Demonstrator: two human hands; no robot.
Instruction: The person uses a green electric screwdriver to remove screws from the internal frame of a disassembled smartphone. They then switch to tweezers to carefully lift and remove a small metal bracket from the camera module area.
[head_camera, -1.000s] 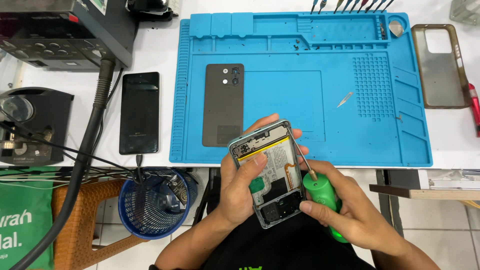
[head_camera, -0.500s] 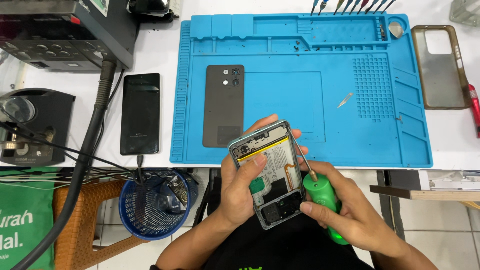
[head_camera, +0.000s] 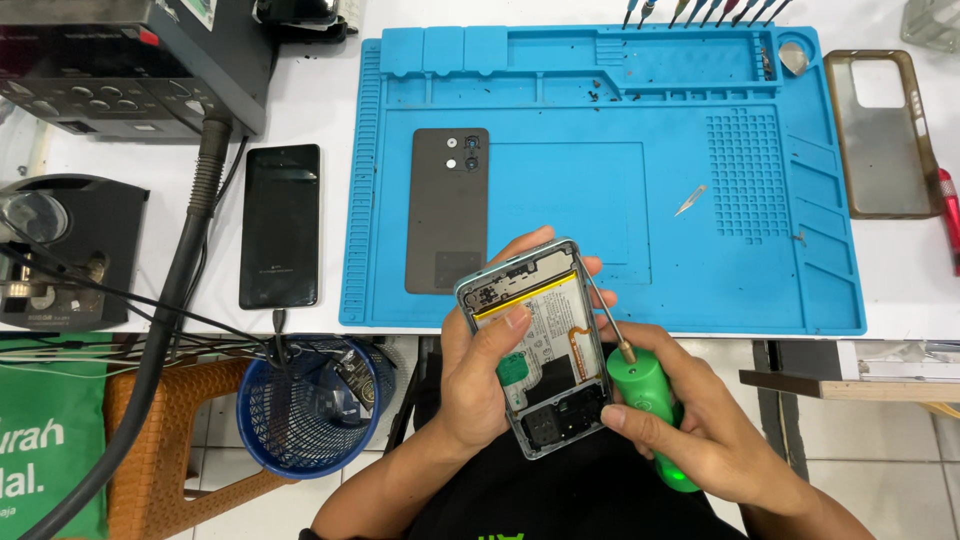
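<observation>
Holding steady vs a sec ago: left hand (head_camera: 480, 385) fingers still grasp the opened phone (head_camera: 535, 345). Right hand (head_camera: 690, 430) stays clenched on green screwdriver (head_camera: 640, 395), tip at phone's top-right edge, so no visible progress w/ the screw.

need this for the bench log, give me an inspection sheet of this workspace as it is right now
surface: white bench with blue repair mat.
job's things: opened phone, back removed; green screwdriver, tip at its upper right edge.
clutter: dark back cover, black phone, clear case, small blade.
grippers: left hand holds phone; right hand holds screwdriver.
cables: thick hose, thin wires at left.
surroundings: blue wire basket, black equipment.
</observation>
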